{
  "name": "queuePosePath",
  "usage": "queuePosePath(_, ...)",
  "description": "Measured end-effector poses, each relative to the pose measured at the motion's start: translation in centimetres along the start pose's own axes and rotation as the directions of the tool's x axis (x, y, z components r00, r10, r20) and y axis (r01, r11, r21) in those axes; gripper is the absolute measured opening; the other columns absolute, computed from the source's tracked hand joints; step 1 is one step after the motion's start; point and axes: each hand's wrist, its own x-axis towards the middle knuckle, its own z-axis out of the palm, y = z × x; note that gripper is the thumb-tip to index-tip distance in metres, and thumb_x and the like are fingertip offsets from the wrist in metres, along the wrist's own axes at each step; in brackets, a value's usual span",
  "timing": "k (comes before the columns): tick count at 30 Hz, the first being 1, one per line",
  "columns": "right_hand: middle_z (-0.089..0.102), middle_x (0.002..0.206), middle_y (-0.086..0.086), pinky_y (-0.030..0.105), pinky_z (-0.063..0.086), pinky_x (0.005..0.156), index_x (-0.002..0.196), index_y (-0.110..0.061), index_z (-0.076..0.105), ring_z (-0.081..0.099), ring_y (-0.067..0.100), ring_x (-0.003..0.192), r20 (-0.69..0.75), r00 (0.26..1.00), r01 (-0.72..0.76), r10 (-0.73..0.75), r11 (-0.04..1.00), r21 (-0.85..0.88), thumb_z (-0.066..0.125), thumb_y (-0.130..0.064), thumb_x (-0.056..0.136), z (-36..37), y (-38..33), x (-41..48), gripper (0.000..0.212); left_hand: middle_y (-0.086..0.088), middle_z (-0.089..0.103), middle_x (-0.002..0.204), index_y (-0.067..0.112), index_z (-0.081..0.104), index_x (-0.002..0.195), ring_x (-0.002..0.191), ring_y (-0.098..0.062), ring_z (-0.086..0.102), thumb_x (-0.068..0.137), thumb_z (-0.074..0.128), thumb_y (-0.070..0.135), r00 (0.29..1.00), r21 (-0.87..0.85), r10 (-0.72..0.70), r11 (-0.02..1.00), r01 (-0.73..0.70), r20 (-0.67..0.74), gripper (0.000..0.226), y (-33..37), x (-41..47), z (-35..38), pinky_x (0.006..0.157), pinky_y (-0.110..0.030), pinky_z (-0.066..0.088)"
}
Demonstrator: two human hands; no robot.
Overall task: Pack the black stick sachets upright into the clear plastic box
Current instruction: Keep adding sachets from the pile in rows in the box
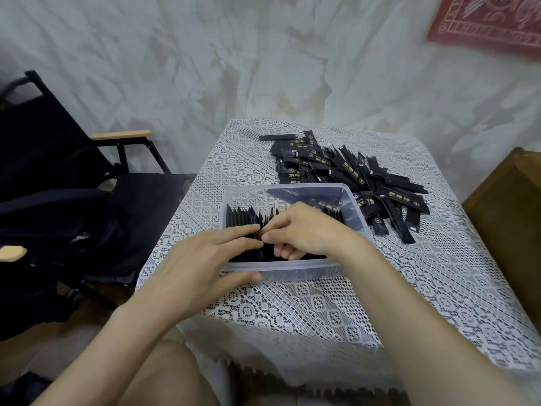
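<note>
A clear plastic box [292,271] stands on the lace tablecloth, with a row of black stick sachets [243,215] upright in its left part. My left hand [205,259] lies over the box's near left corner, fingers straight on the sachets and thumb on the front wall. My right hand [301,230] reaches into the box from the right, with fingers curled around sachets there. A loose pile of black sachets [345,174] lies on the table behind and right of the box.
The small table [292,312] carries a white lace cloth. A black folding chair [58,177] with wooden armrests stands to the left. A brown wooden piece of furniture [509,206] is at the right edge. A pale wall is behind.
</note>
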Motion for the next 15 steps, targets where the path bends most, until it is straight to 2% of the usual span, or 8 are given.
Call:
queuePosePath(7, 0.064, 0.062, -0.003, 0.02, 0.052, 0.054, 0.101, -0.011, 0.073, 0.059, 0.006, 0.053, -0.041, 0.999, 0.012, -0.013, 0.999, -0.03, 0.07, -0.03, 0.095, 0.4, 0.1, 0.5, 0.02, 0.033, 0.034, 0.152, 0.049, 0.054, 0.132, 0.11, -0.007, 0.061, 0.092, 0.039, 0.074, 0.998, 0.013, 0.041, 0.999, -0.042, 0.046, 0.05, 0.0, 0.0, -0.2, 0.079, -0.034, 0.056)
queuePosePath(15, 0.064, 0.062, -0.002, 0.02, 0.053, 0.052, 0.09, -0.013, 0.072, 0.059, 0.006, 0.053, -0.049, 0.999, 0.013, -0.016, 0.998, -0.065, 0.07, -0.031, 0.096, 0.5, 0.1, 1.1, 0.019, 0.027, 0.033, 0.153, 0.049, 0.052, 0.139, 0.122, -0.003, 0.053, 0.093, 0.032, 0.075, 0.998, 0.0, 0.019, 1.0, -0.019, 0.052, 0.057, 0.2, -0.1, -0.2, 0.09, -0.028, 0.051)
